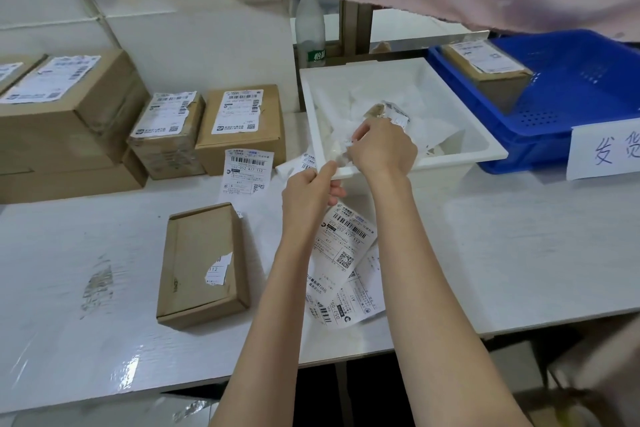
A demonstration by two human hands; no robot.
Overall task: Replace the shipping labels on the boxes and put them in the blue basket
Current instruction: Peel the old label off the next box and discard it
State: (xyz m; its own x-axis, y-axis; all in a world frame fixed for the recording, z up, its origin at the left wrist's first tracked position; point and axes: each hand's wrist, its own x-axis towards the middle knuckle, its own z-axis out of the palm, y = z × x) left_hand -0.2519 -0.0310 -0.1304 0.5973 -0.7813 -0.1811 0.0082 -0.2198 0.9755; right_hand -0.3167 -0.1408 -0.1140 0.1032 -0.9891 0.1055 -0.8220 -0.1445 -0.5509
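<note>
A flat cardboard box (204, 265) lies on the table in front of me with only a torn scrap of old label on its top. My left hand (308, 194) and my right hand (381, 149) both pinch a crumpled piece of torn label paper (341, 156) over the front rim of the white bin (498, 152). Fresh shipping labels (341, 253) lie in a loose pile under my arms. The blue basket (588, 87) stands at the far right with one labelled box (485, 69) inside.
Several labelled cardboard boxes (239, 121) are stacked at the back left against the wall. One loose label (246, 173) leans in front of them. A plastic bottle (310, 31) stands behind the white bin, which holds paper scraps. A handwritten sign (606, 152) hangs on the basket.
</note>
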